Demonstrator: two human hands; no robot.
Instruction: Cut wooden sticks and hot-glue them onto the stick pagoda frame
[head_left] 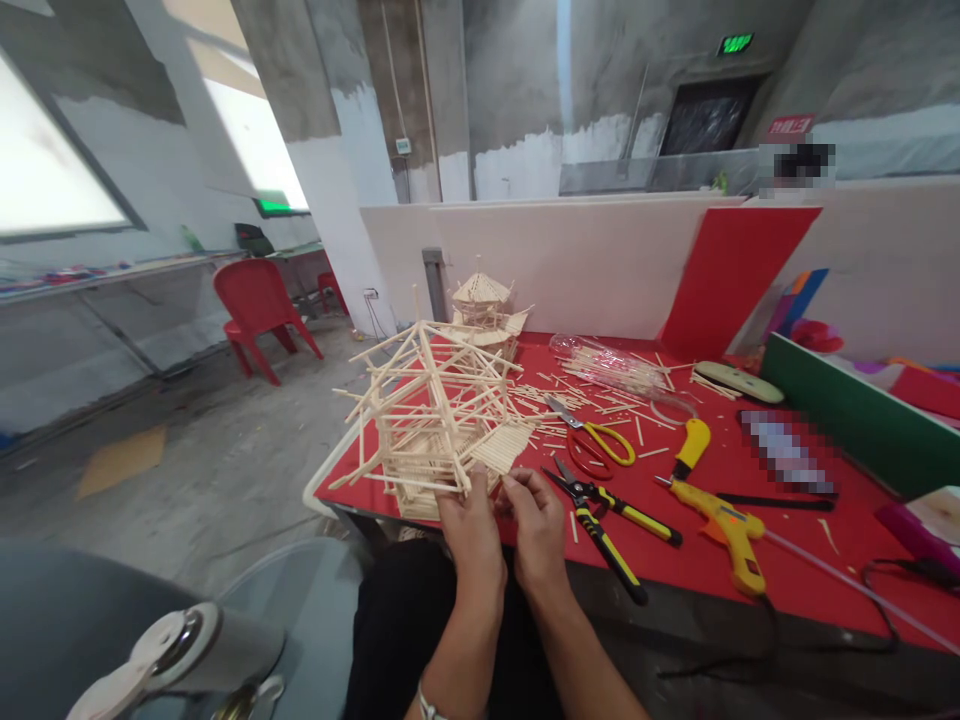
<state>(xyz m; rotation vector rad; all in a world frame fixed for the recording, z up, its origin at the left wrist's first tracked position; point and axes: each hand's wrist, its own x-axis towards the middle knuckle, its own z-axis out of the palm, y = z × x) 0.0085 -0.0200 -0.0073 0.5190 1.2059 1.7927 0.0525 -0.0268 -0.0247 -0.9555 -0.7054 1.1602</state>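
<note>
A model building of thin wooden sticks [431, 410] stands at the near left corner of the red table [750, 470]. My left hand [469, 525] is closed in a pinch at the model's lower right edge, fingers on a stick there. My right hand [534, 520] is close beside it, fingers curled and pinched together on a small stick piece that I can barely see. Both hands sit at the table's front edge, above my dark lap.
Pliers with yellow-black handles [611, 520], yellow-handled scissors [600, 437] and a yellow glue gun [724, 525] lie right of my hands. Loose sticks and a clear plastic bag [611, 365] lie behind. A second stick model [486, 305] stands farther back. A red chair [259, 310] stands on the floor at left.
</note>
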